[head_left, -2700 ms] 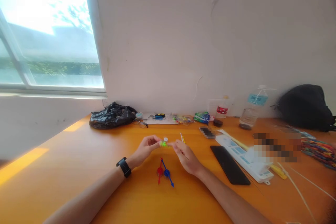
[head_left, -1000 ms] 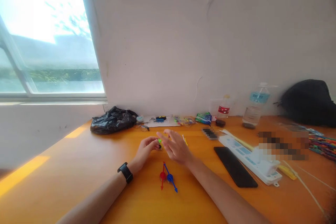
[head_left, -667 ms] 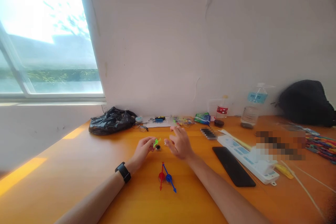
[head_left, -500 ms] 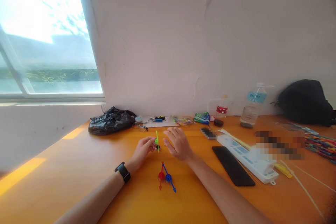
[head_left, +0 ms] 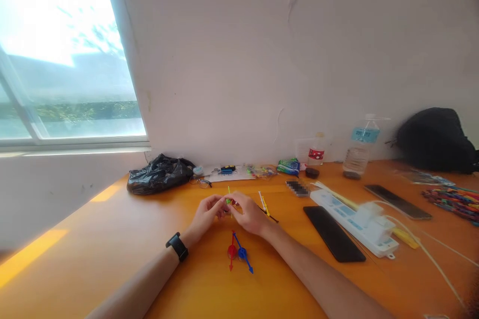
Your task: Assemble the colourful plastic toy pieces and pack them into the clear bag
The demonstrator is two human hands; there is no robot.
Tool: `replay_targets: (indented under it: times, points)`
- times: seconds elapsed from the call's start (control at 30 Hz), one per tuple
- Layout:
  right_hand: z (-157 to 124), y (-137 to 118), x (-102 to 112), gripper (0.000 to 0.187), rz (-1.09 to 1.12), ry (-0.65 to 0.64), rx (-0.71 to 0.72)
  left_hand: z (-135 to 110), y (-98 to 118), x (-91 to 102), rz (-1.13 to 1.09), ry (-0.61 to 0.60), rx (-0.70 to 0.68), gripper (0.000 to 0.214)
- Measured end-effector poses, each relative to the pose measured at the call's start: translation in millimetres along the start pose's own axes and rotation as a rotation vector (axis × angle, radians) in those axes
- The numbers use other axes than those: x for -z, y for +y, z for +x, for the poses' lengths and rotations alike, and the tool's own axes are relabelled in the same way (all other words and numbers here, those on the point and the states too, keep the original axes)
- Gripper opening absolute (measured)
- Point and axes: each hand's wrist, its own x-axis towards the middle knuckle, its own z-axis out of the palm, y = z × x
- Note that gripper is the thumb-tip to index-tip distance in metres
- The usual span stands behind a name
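My left hand [head_left: 209, 214], with a dark watch on its wrist, is closed on a small green arrow-shaped spinner [head_left: 228, 194] held upright above the table. Curled in from the other side, my right hand [head_left: 247, 213] has its fingertips pinched at the middle of the same spinner. The fingers hide most of it. Nearer to me, a red arrow spinner [head_left: 232, 251] and a blue arrow spinner [head_left: 242, 253] lie side by side, their upper ends almost meeting. Just past my right hand lie white, yellow [head_left: 264, 204] and black arrow pieces, partly covered by the hand.
A black plastic bag [head_left: 160, 174], glasses [head_left: 202, 183] and a paper sheet [head_left: 213, 175] line the wall. To the right are a black slab [head_left: 333, 234], a power strip [head_left: 348, 219], a phone [head_left: 398, 202], bottles [head_left: 357, 154] and a black bag [head_left: 436, 139].
My right hand has moved left and down, from open beside the green spinner to fingers closed at it. The white, yellow and black pieces behind it now show. My left hand keeps its hold.
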Motion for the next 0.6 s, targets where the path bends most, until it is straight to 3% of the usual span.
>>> replay_targets:
  times: [0.13,0.27,0.37,0.43,0.6]
  points:
    - [5,1,1,0.016,0.186,0.007,-0.129,2,-4,6.4,0.173,0.006,-0.075,0.047]
    - [11,2,22,0.015,0.123,0.024,-0.159,5,-16,14.2,0.481,0.116,-0.264,0.031]
    - [12,1,39,0.017,0.053,0.001,-0.129,5,-24,17.1,0.62,0.057,-0.352,0.033]
    - [11,1,42,0.015,0.026,-0.082,-0.15,5,-27,17.5,0.663,0.002,-0.361,0.031]
    - [1,8,28,0.009,-0.058,-0.484,-0.229,8,-35,19.2,0.747,-0.045,-0.323,0.017]
